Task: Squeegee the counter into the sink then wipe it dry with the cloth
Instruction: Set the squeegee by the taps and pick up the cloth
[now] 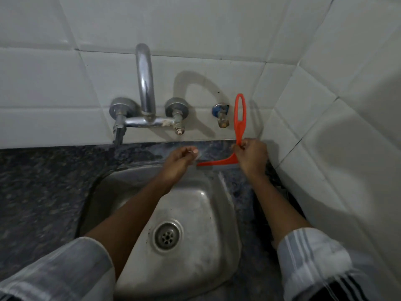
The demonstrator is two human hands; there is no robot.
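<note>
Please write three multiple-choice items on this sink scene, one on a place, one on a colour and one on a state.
1. Where is the squeegee blade?
A. On the counter behind the sink's right rear corner
B. In the sink beside the drain
C. Hung on the tap

2. What colour is the squeegee?
A. Blue
B. Orange-red
C. Green

3. What is the right hand doing?
A. Turning a tap handle
B. Lying flat in the sink
C. Gripping the squeegee handle

Answers: 1 A, the blade lies along the dark stone beyond the rim. 2 B, its looped handle stands bright against the white tiles. 3 C, the fingers curl round the handle low down, above the blade.
</note>
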